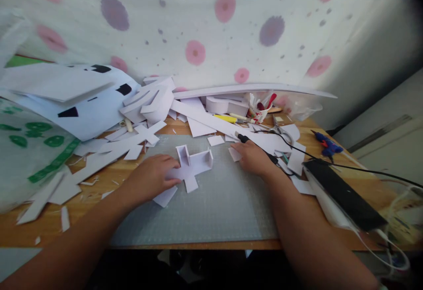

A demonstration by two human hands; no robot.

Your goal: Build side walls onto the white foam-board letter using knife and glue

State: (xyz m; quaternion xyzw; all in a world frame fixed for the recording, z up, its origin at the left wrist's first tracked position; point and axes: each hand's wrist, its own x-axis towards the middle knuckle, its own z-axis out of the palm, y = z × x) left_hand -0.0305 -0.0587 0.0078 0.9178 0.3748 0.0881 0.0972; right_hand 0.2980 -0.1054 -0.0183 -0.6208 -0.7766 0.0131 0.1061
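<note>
My left hand (153, 175) grips the left arm of a white cross-shaped board piece (198, 164) on the grey cutting mat (228, 210). Two flaps on that piece stand upright, one at its back and one at its right end. A loose white flat piece (165, 196) lies by my left thumb. My right hand (253, 157) is at the mat's right side, fingers closed at a small white board piece (235, 154); the thumb is hidden. Just behind that hand lies a black pen-like tool (243, 138) with a cable, partly covered by the hand.
White board offcuts (132, 146) lie at left and back. A yellow cutter (226, 118), scissors (287, 135) and a cup (258, 113) sit behind the mat. To the right are a blue glue gun (328, 146), a black box (343, 193) and cables. A plastic bag (29, 149) stands left.
</note>
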